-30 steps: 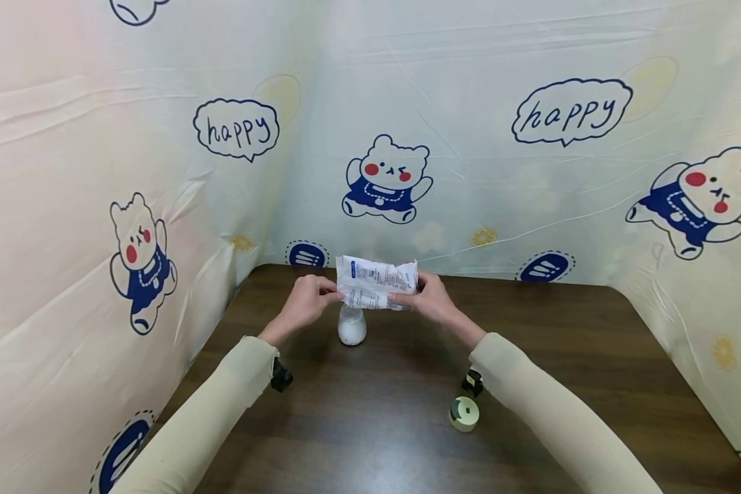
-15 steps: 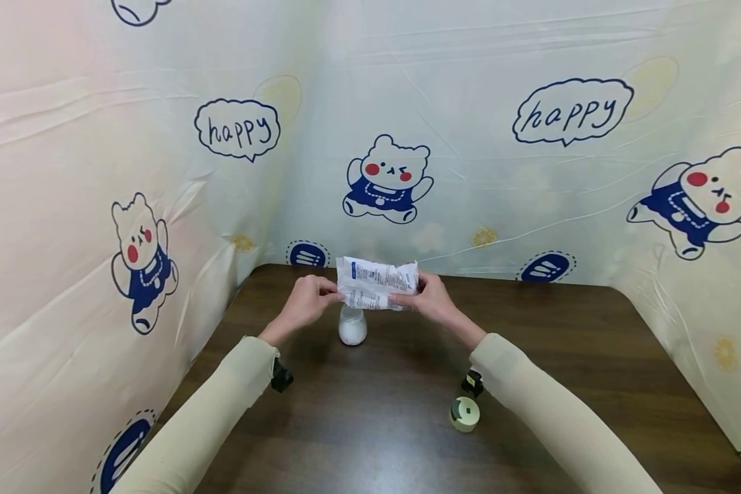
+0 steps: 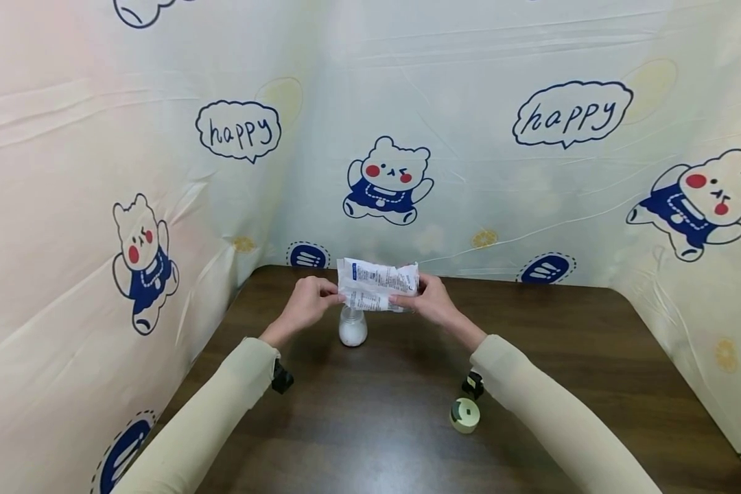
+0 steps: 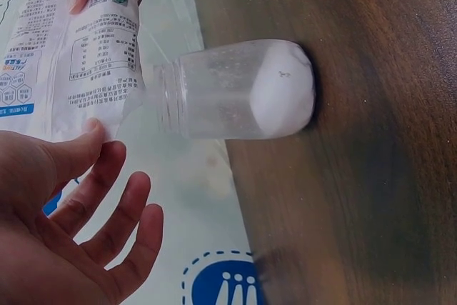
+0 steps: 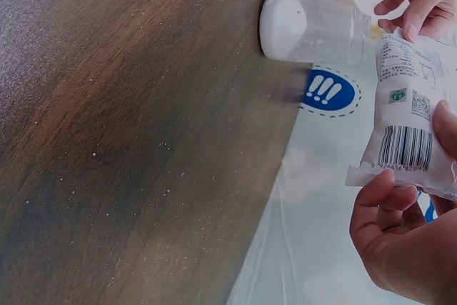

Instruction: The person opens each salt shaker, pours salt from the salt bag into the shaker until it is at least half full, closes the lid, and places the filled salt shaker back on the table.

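A white printed plastic packet (image 3: 377, 285) is held up between both hands, over a clear jar (image 3: 353, 328). With thumb and index finger my left hand (image 3: 307, 302) pinches the packet's lower left corner; the other fingers are loosely bent. My right hand (image 3: 437, 302) grips the barcode end, its thumb on the printed face. In the left wrist view, the packet's corner meets the open mouth of the jar, where a whitish haze shows. White powder (image 4: 282, 87) fills the bottom part of the jar, which stands upright on the brown table (image 3: 531, 357).
A round, pale yellow-green, lid-like thing (image 3: 465, 415) lies on the table near the right wrist camera (image 3: 472, 384). White specks are scattered over the wood in the right wrist view. A printed curtain (image 3: 469, 206) hangs behind the table and along its sides.
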`<state>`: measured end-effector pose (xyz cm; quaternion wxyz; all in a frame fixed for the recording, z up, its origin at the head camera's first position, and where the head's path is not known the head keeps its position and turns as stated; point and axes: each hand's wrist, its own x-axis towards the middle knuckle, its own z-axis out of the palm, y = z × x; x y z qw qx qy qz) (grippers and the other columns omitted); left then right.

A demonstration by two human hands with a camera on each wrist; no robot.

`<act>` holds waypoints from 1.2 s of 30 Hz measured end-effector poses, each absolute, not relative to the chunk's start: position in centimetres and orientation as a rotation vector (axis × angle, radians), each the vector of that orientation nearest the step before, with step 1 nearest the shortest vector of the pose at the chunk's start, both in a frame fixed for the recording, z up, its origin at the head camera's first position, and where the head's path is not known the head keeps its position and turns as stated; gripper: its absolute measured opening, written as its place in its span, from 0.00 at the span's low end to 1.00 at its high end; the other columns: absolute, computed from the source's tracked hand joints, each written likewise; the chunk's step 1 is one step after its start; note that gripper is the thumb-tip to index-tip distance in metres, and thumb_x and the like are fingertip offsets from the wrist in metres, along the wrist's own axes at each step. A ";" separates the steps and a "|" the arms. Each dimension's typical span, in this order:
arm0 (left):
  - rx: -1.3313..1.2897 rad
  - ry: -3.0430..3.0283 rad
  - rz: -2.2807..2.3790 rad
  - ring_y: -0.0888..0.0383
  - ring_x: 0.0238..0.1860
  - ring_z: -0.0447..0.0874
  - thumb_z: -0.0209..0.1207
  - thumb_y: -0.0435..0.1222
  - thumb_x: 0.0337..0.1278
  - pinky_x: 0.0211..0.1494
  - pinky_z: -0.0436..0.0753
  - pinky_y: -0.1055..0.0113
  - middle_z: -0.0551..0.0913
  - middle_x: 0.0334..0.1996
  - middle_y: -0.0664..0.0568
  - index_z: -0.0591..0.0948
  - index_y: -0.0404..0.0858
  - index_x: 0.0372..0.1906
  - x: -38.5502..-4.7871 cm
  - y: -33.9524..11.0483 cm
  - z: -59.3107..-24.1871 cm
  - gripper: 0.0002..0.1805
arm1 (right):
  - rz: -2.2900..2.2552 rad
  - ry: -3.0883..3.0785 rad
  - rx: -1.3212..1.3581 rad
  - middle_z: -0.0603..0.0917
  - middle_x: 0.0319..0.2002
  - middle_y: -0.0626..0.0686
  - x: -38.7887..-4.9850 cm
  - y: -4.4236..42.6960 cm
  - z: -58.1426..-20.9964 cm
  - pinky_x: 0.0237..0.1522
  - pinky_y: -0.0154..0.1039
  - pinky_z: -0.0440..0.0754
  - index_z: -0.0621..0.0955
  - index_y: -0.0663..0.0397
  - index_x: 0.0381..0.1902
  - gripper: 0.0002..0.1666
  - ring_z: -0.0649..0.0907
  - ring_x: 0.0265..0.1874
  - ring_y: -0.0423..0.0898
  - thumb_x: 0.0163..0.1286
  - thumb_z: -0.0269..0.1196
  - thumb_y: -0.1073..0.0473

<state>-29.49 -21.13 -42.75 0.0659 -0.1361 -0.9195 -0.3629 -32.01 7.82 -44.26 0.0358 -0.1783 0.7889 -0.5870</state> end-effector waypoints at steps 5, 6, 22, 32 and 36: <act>-0.410 -2.782 -1.085 0.52 0.36 0.82 0.72 0.31 0.64 0.42 0.82 0.58 0.90 0.39 0.49 0.93 0.36 0.44 -29.5 -21.1 -42.6 0.06 | -1.804 2.421 -0.540 0.89 0.49 0.55 -32.0 7.9 -44.1 0.32 0.41 0.82 0.84 0.54 0.59 0.26 0.86 0.38 0.51 0.65 0.78 0.60; -0.408 -2.782 -1.084 0.52 0.36 0.82 0.72 0.31 0.64 0.42 0.82 0.58 0.90 0.39 0.49 0.93 0.37 0.44 -29.5 -21.1 -42.6 0.06 | -1.801 2.424 -0.539 0.89 0.49 0.55 -32.0 7.9 -44.1 0.33 0.43 0.82 0.84 0.53 0.59 0.26 0.86 0.38 0.50 0.65 0.78 0.59; -0.419 -2.776 -1.080 0.51 0.36 0.81 0.72 0.30 0.63 0.41 0.82 0.58 0.90 0.38 0.49 0.93 0.36 0.43 -29.7 -21.2 -42.5 0.06 | -1.795 2.445 -0.550 0.89 0.48 0.55 -31.8 7.8 -43.9 0.36 0.55 0.84 0.84 0.54 0.60 0.26 0.85 0.34 0.48 0.65 0.78 0.60; -0.460 -2.753 -1.084 0.53 0.34 0.81 0.73 0.30 0.63 0.38 0.81 0.60 0.90 0.37 0.49 0.93 0.36 0.42 -29.7 -20.9 -42.4 0.05 | -1.799 2.440 -0.544 0.89 0.51 0.55 -31.8 8.1 -43.8 0.31 0.43 0.82 0.83 0.53 0.61 0.27 0.86 0.38 0.51 0.66 0.77 0.59; -0.462 -2.748 -1.079 0.53 0.34 0.82 0.73 0.30 0.62 0.38 0.81 0.60 0.90 0.37 0.49 0.93 0.36 0.41 -29.8 -20.8 -42.5 0.04 | -1.791 2.447 -0.526 0.88 0.51 0.55 -31.8 8.2 -43.7 0.33 0.44 0.82 0.83 0.52 0.62 0.28 0.85 0.38 0.51 0.66 0.77 0.59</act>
